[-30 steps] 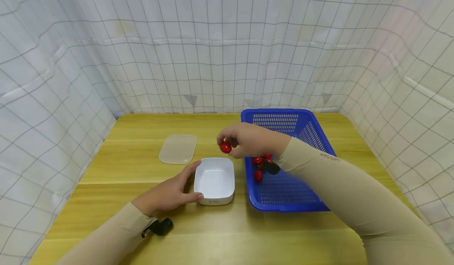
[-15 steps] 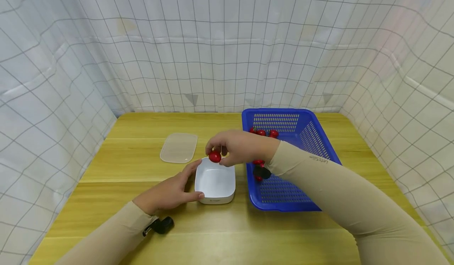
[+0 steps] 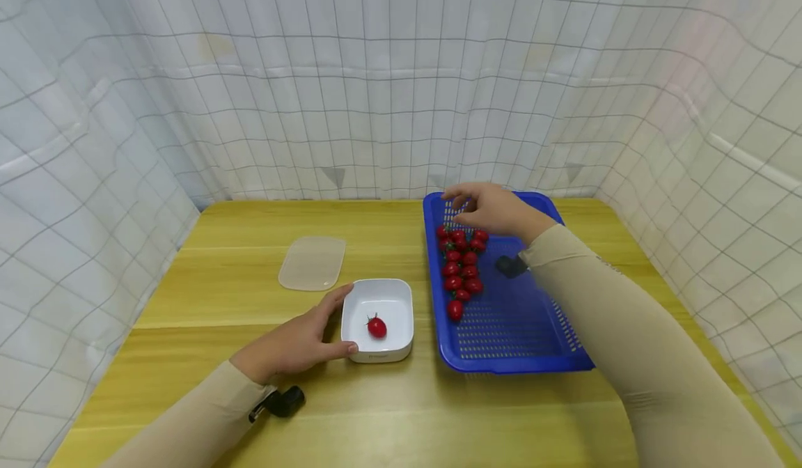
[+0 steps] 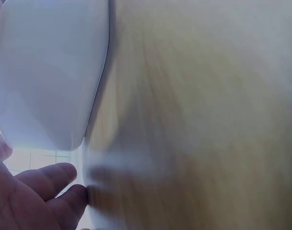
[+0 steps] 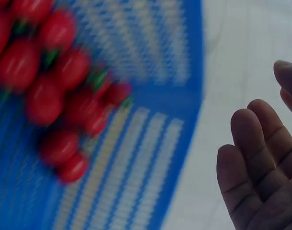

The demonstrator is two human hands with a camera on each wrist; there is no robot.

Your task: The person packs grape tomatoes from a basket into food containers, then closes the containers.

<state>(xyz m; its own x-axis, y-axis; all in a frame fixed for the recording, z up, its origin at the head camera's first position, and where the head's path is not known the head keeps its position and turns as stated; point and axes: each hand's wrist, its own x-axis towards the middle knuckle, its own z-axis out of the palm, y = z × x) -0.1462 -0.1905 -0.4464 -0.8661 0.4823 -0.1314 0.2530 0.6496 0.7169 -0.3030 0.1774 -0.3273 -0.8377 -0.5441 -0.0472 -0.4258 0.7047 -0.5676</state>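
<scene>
My left hand (image 3: 299,339) holds the left side of a square white container (image 3: 378,356), thumb at its near corner and forefinger at its far corner. In the left wrist view, the other fingers (image 4: 49,180) hang loosely beside the container's wall. One cherry tomato (image 3: 376,327) with a green stem lies inside on the container's floor. My right hand (image 3: 491,208) hovers over the far part of a blue plastic basket (image 3: 501,364), holding nothing. Its fingers (image 5: 247,139) are apart and loosely bent in the right wrist view. Several cherry tomatoes (image 3: 470,258) cluster along the basket's left side.
A flat translucent lid (image 3: 312,264) lies behind and left of the container on the wooden table (image 3: 376,419). Grid-patterned white curtains (image 3: 376,106) enclose the back and both sides. A black wrist device (image 3: 285,402) sits by the left cuff.
My right hand let go of the cherry tomato, which now lies in the white container. It then moved right and away, over the blue basket. The left hand stayed at the container.
</scene>
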